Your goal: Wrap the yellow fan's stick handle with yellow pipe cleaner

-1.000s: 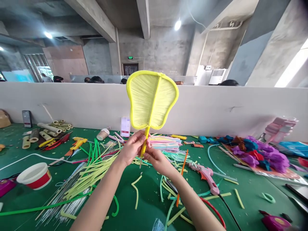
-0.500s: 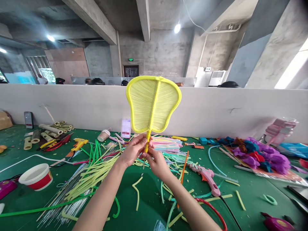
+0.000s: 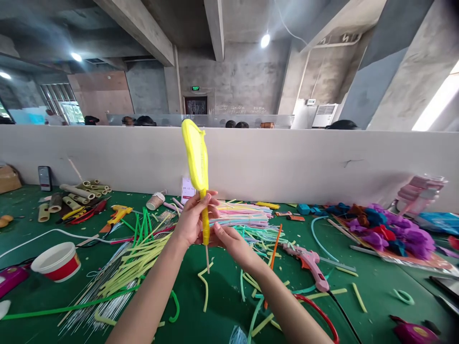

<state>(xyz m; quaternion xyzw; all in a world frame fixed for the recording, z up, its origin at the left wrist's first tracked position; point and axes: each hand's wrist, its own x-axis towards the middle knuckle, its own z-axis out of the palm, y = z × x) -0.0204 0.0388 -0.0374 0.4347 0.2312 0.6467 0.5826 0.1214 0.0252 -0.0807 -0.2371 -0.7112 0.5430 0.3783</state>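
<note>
A yellow hand fan [image 3: 195, 155], apparently covered in fuzzy pipe cleaner, is held upright over the table and seen nearly edge-on. My left hand [image 3: 191, 220] grips its wrapped handle with the thumb in front and the fingers round behind. Lower down, my right hand [image 3: 233, 243] has its fingers curled at the handle's right side, the tips partly hidden behind it. A thin bare stick [image 3: 207, 258] pokes out below the wrapping. Under the hands, a bent yellow-green strip [image 3: 205, 291] lies on the green table [image 3: 186, 325].
Yellow-green pipe cleaners [image 3: 134, 263] lie left, pastel ones [image 3: 247, 215] behind the hands. A pink glue gun [image 3: 311, 265] rests right; a yellow one [image 3: 118, 215] is left. A white-red cup [image 3: 57, 263], purple and red pieces [image 3: 401, 229] and a low partition [image 3: 287, 162] surround the workspace.
The fan has turned from facing me broadside to nearly edge-on and shifted left and slightly lower. My left hand has moved up relative to the right, and more bare stick shows below.
</note>
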